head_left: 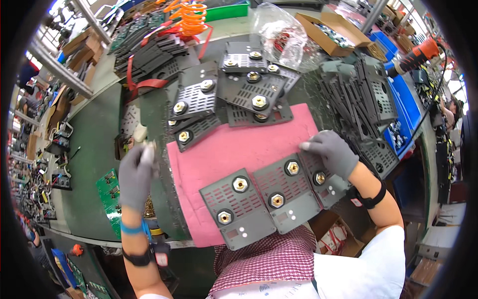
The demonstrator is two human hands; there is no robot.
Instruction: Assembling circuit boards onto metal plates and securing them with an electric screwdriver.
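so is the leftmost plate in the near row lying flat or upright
Flat: the plate shows its broad slotted face, both golden fittings pointing up.

Got a decent open strip across the pink mat point(229, 152), between the front row of slotted plates point(297, 192) and the piled plates point(240, 96) at the back. Could slide through sideways, but capped at the right end by the right hand point(332, 153). Can't go low straight back though, blocked by that pile and the brass fittings point(259, 102) poking up from it. Walled in on the right by a heap of dark plates point(354, 102). Way roomier out left over the green worktop point(94, 132), past the left hand point(135, 180), apart from the circuit board point(108, 193) near it.
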